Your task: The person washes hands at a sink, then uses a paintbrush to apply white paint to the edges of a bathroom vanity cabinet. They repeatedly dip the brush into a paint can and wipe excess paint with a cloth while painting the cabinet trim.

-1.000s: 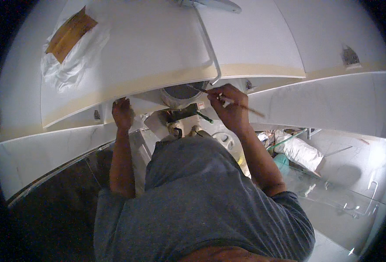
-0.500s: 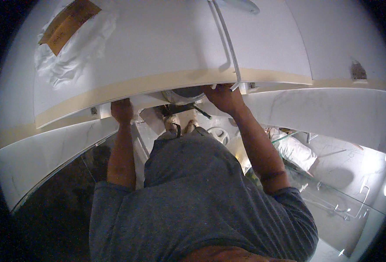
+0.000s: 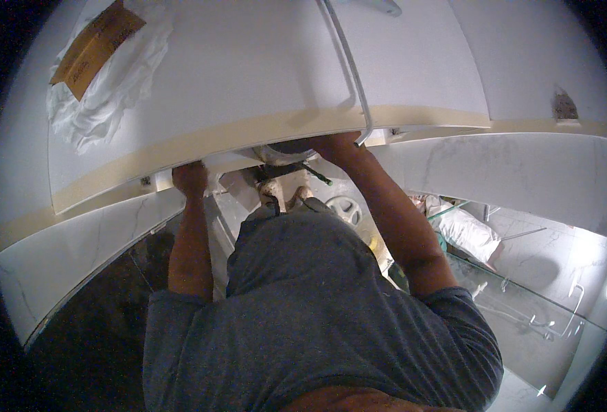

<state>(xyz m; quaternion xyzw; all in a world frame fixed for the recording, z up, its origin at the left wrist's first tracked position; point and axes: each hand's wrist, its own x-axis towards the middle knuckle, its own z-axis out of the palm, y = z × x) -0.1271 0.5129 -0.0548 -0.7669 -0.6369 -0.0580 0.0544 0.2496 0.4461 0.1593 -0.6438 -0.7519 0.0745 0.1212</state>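
Observation:
A wide white panel (image 3: 248, 69) with a beige band along its near edge spans the view in front of me. My left hand (image 3: 190, 180) is at the underside of that edge, left of centre, its fingers hidden. Right of centre, my right hand (image 3: 338, 147) reaches beneath the same edge, and the panel covers its fingers. A bent grey metal rod (image 3: 350, 62) lies over the panel and ends right by my right wrist. Between my hands, a round, pale-rimmed container (image 3: 283, 154) shows partly below the edge.
Brown cardboard (image 3: 97, 51) rests on white plastic sheeting (image 3: 97, 113) at the panel's left. Below right are a white wheel-shaped piece (image 3: 345, 209), a white sack (image 3: 470, 233) and a glass panel (image 3: 523, 299). A dark surface (image 3: 104, 302) lies at left.
My right hand has shifted a little left and farther under the panel edge. My left hand stays nearly where it was. The whole view has tilted slightly.

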